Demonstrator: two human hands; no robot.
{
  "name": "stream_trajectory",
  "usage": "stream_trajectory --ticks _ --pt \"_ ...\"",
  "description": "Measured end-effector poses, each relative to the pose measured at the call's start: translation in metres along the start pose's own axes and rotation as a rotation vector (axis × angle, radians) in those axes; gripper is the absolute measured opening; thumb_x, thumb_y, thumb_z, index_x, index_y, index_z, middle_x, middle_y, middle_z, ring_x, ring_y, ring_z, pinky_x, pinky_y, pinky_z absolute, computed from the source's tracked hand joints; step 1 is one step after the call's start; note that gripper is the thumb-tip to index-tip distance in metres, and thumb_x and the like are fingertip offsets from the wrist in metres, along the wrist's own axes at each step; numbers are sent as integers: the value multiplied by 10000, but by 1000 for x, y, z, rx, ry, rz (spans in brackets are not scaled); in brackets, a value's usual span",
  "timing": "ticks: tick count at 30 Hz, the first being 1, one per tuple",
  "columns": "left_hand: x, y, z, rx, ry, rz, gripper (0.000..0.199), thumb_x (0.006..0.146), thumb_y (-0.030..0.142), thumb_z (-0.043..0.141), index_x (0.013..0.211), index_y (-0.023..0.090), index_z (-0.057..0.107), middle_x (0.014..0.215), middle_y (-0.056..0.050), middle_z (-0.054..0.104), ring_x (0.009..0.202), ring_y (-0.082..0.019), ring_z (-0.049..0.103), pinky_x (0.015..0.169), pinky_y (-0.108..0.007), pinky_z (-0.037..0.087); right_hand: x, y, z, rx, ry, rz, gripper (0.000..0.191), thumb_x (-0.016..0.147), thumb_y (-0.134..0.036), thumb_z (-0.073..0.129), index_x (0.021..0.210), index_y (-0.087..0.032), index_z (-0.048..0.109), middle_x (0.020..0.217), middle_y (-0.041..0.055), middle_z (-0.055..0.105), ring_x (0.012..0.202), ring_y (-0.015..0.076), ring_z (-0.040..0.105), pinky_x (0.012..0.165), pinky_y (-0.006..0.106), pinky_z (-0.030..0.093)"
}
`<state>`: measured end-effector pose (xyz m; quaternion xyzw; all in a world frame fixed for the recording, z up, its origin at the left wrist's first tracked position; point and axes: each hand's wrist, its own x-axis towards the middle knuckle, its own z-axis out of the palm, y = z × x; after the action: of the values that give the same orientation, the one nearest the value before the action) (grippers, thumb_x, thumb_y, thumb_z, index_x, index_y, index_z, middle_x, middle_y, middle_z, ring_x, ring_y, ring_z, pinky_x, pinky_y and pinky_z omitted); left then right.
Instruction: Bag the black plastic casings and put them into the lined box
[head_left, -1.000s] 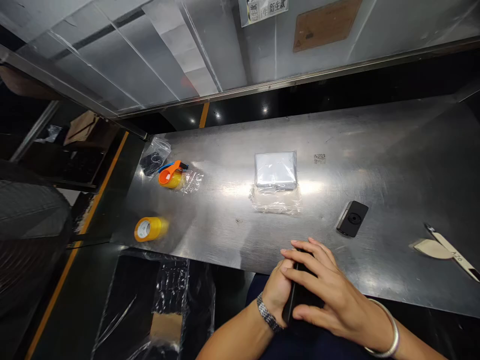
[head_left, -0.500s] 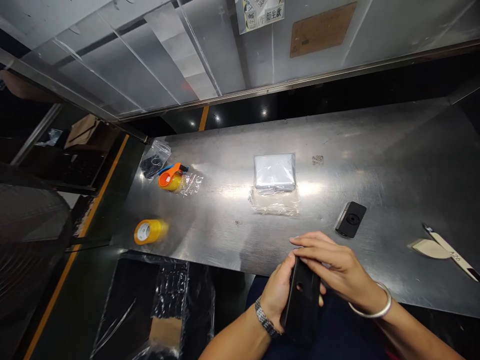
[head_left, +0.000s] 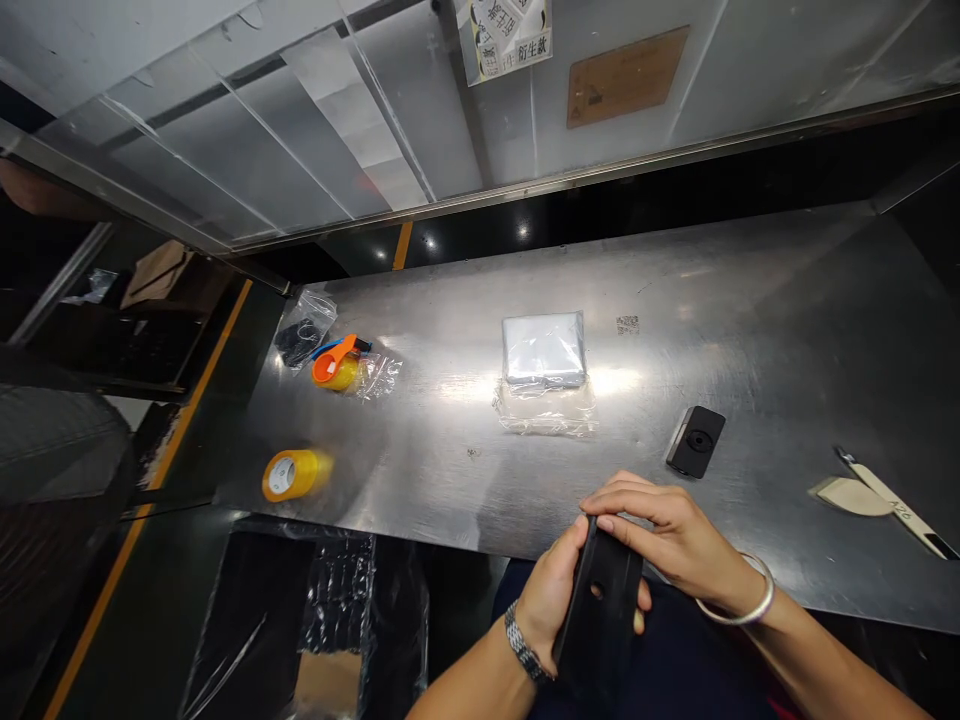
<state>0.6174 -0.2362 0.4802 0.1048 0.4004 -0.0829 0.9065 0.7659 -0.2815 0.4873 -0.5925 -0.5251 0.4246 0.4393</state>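
A long, flat black piece with a round hole (head_left: 606, 610) is held tilted in front of my body, just off the table's front edge. My left hand (head_left: 553, 590) wraps round it from the left and beneath, its thumb along the near edge and fingertips showing on the far side. Over the top end bend the fingers of my right hand (head_left: 667, 530), thumb pressed against the piece. Its lower end fades into my dark clothing. A black box-shaped thing with a ring mark (head_left: 699, 441) lies on the table beyond my right hand.
On the metal table (head_left: 420, 450) lie a clear-wrapped pack (head_left: 544, 350), a yellow tape roll (head_left: 292, 474), an orange tape dispenser (head_left: 335, 363), a bag of dark items (head_left: 304, 335) and a cream-handled tool (head_left: 896, 505). A plastic-lined container (head_left: 300, 610) stands below, front left.
My right hand's fingers have drawn in and bent more closely over the top end of the black piece. The whole view has shifted slightly.
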Motion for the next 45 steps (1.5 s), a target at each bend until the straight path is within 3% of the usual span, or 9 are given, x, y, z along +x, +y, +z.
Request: stream_trajectory --ticks 8,11,15,19,22,28,39,43,45 --pt "4 -1 -3 -50 -6 48 723 781 627 282 628 18 639 542 -95 575 416 -112 520 419 -209 345 -1 -1 9 105 67 236 232 864 -299 458 922 -204 662 873 47 673 823 173 634 729 290 516" --pt "4 1 -2 -55 23 56 734 784 635 258 635 25 639 525 -84 568 415 -101 509 406 -195 328 -5 -1 14 132 249 309 250 877 -318 430 947 -200 639 916 51 684 860 181 639 761 302 522" --pt "6 10 1 -182 176 286 626 774 614 368 719 54 641 583 -64 598 488 -100 530 461 -189 360 -16 -6 27 -176 436 61 287 875 -218 420 1121 -204 567 1115 71 617 1057 204 548 894 359 462" --pt "10 24 1 -427 225 448 555 735 614 446 727 89 625 619 -47 601 598 -134 569 604 -229 433 -26 -14 51 -480 219 -267 458 824 -158 485 1276 -125 424 1225 116 551 1172 253 453 923 425 436" --pt "9 34 2 -478 300 536 510 735 589 462 716 103 614 622 -29 592 550 -106 540 553 -207 419 -29 -17 68 -593 195 -413 486 778 -102 508 1259 -82 436 1181 137 583 1172 277 455 915 463 427" --pt "-1 44 11 -520 254 707 415 787 525 401 745 165 603 673 -5 582 553 -88 525 551 -192 421 -34 -20 78 -506 421 -380 318 739 -54 549 1037 -155 601 1118 141 615 1159 310 452 880 502 424" --pt "-10 41 17 -505 206 729 433 812 532 342 987 217 583 669 0 575 553 -99 517 537 -194 412 -29 -19 78 -525 454 -421 273 745 -104 573 998 -190 630 946 63 696 1054 279 526 854 464 430" --pt "-9 35 17 -482 219 687 455 804 555 358 868 186 616 679 -9 588 549 -100 518 526 -197 405 -36 -14 78 -482 446 -445 263 733 -99 589 972 -200 627 912 48 693 1015 248 544 856 413 449" --pt "-7 31 16 -448 215 669 505 786 586 370 789 153 629 677 -22 592 557 -106 524 548 -211 420 -34 -13 77 -479 445 -443 314 748 -146 580 1060 -179 585 1048 86 643 1098 268 496 868 411 452"
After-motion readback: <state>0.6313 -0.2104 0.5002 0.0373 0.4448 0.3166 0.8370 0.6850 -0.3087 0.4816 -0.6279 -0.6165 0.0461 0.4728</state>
